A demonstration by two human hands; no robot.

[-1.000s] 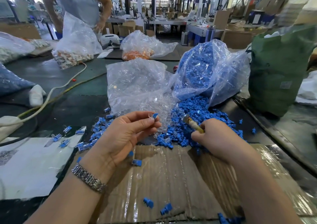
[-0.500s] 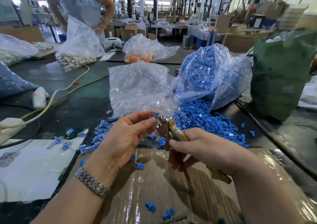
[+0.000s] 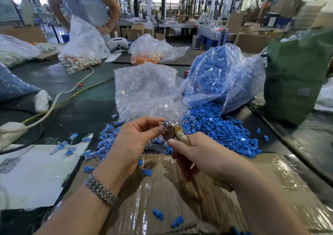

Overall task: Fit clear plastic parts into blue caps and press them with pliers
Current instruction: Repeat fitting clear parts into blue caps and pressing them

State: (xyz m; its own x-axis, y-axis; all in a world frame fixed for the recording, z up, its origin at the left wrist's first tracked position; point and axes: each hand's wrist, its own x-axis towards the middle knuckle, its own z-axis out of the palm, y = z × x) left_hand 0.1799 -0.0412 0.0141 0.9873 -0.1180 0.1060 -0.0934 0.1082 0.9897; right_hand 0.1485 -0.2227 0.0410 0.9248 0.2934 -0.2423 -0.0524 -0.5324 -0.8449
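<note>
I see the left hand pinching a small blue plastic cap with a clear plastic insert between thumb and fingertips, held up above the taped brown cardboard sheet. The right hand is clenched around the handles of worn metal pliers with yellowish grips; the plier jaws meet the cap right at the left fingertips, though I cannot tell if they are fully closed on it. Just beyond the grip lies a loose pile of blue caps spilling from a clear bag of blue caps. Beyond and left of the grip sits a clear bag of transparent parts. Left of the left hand, finished blue-and-clear pieces lie scattered. A metal-link bracelet is on the left wrist.
</note>
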